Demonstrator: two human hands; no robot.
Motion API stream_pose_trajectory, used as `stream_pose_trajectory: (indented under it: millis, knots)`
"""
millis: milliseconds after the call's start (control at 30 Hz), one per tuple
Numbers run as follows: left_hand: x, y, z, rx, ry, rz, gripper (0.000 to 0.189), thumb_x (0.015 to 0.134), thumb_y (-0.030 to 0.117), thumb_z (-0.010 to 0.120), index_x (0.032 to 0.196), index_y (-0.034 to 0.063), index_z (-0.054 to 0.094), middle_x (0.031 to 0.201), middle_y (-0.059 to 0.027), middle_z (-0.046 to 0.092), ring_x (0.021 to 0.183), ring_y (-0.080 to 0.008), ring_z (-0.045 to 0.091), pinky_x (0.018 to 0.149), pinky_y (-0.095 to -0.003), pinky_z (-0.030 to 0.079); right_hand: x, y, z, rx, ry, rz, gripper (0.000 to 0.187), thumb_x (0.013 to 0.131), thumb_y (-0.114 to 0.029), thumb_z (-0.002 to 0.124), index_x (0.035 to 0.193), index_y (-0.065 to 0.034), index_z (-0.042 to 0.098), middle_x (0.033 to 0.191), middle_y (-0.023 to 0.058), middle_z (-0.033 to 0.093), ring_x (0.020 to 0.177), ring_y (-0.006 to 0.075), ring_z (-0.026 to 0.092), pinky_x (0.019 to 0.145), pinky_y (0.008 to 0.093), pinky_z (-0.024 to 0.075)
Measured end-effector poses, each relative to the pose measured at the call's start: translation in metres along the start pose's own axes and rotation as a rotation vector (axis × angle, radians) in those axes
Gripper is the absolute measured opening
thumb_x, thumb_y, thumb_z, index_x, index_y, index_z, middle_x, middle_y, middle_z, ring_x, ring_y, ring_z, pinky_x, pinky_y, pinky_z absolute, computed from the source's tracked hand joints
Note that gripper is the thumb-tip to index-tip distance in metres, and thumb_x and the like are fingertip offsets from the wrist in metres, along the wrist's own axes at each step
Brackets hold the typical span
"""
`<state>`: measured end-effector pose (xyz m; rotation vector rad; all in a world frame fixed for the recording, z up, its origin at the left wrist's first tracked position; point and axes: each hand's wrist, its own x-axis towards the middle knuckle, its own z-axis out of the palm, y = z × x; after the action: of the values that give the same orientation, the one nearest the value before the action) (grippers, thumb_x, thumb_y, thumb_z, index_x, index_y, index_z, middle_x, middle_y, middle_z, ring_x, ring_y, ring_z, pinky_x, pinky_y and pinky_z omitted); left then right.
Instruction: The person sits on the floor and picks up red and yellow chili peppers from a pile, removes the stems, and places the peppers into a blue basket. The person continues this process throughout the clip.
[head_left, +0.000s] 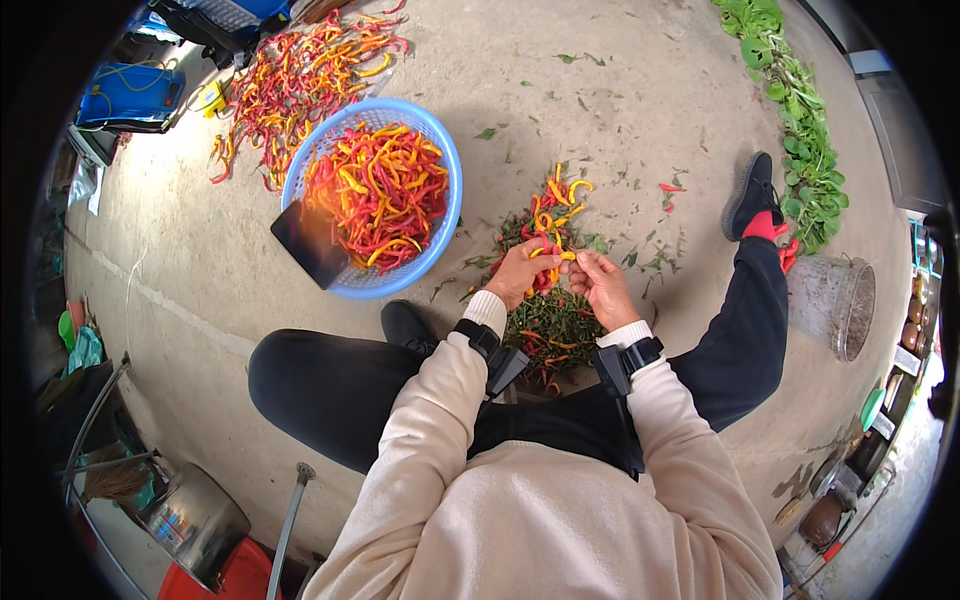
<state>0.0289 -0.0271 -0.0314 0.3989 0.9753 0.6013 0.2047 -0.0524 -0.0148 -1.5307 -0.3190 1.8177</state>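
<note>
My left hand (519, 271) holds several red and yellow chili peppers, their ends hanging below the fingers. Close on its right, my right hand (602, 283) pinches the end of a yellow chili pepper (568, 256) between thumb and forefinger. Under both hands lies a heap of green stems and leaves (559, 319) with red and yellow chilies mixed in. More chilies (556, 191) lie at the heap's far end. To the left stands a blue plastic basket (454, 180) filled with red and yellow chilies (386, 187). A dark smartphone (309, 244) rests at the basket's near left side.
Loose chilies (300, 82) spread over the concrete floor beyond the basket. Leafy green vegetables (806, 150) line the right side, above a bucket (832, 304) lying on its side. My shoes flank the heap. A metal pot (195, 517) and red basin (244, 574) stand at lower left.
</note>
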Motion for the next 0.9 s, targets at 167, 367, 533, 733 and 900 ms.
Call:
stream_pose_trajectory:
  millis: [167, 367, 533, 733, 900]
  knots:
    - [-0.003, 0.003, 0.002, 0.040, -0.028, -0.038, 0.017, 0.086, 0.017, 0.066, 0.095, 0.0060, 0.057, 0.076, -0.0067, 0.064, 0.052, -0.0106, 0.054, 0.043, -0.0237, 0.040, 0.002, 0.001, 0.001, -0.181, 0.007, -0.175, 0.017, 0.091, -0.021, 0.063, 0.095, -0.0037, 0.062, 0.074, -0.0008, 0.060, 0.062, 0.0056, 0.052, 0.055, 0.0215, 0.0437]
    - [-0.006, 0.005, 0.004, 0.172, -0.041, -0.025, 0.017, 0.086, 0.019, 0.068, 0.092, 0.0058, 0.058, 0.072, -0.0051, 0.062, 0.053, -0.0099, 0.054, 0.044, -0.0227, 0.039, 0.002, -0.002, 0.005, -0.427, -0.040, -0.254, 0.017, 0.091, -0.021, 0.063, 0.086, -0.0051, 0.061, 0.068, -0.0030, 0.056, 0.054, 0.0051, 0.048, 0.052, 0.0195, 0.0392]
    - [-0.008, 0.007, -0.001, 0.031, -0.139, -0.040, 0.017, 0.087, 0.017, 0.067, 0.094, 0.0053, 0.057, 0.074, -0.0053, 0.062, 0.053, -0.0113, 0.054, 0.045, -0.0233, 0.040, 0.008, 0.001, -0.003, 0.026, -0.156, -0.028, 0.018, 0.093, -0.020, 0.060, 0.082, -0.0056, 0.057, 0.068, -0.0027, 0.054, 0.057, 0.0062, 0.047, 0.057, 0.0208, 0.0416]
    - [-0.006, 0.007, -0.013, -0.280, 0.013, 0.053, 0.014, 0.088, 0.010, 0.062, 0.099, 0.0041, 0.055, 0.083, -0.0086, 0.063, 0.068, -0.0164, 0.060, 0.057, -0.0289, 0.051, 0.024, 0.011, -0.021, -0.507, -0.125, -0.127, 0.013, 0.087, -0.014, 0.064, 0.087, -0.0018, 0.059, 0.072, 0.0034, 0.057, 0.066, 0.0126, 0.056, 0.061, 0.0288, 0.0467]
    - [-0.002, 0.005, -0.026, -0.372, 0.157, 0.136, 0.013, 0.085, 0.005, 0.065, 0.095, 0.0035, 0.058, 0.082, -0.0067, 0.062, 0.066, -0.0160, 0.059, 0.055, -0.0296, 0.051, 0.051, 0.008, -0.003, -1.072, 0.177, -0.618, 0.019, 0.081, -0.008, 0.066, 0.100, -0.0046, 0.062, 0.081, 0.0085, 0.061, 0.071, 0.0228, 0.060, 0.067, 0.0343, 0.0481]
